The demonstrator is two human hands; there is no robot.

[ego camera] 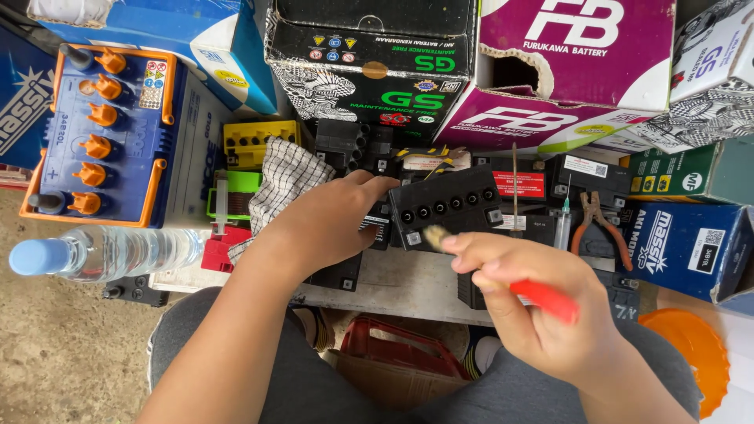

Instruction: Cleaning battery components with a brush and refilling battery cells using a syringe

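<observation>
The left hand (326, 224) lies flat, grip spread loose, over the left end of a small black battery (444, 206) with a row of six round filler holes, which sits tilted near the middle of the crowded surface (408, 283), just beside a checked cloth (283, 184). The right hand (534, 302) has its grip closed around the red handle of a small brush (542, 298), whose worn bristle tip points at the battery's near edge. Red-handled pliers (601, 224) lie toward the right edge, a water bottle (110, 253) off the left edge.
</observation>
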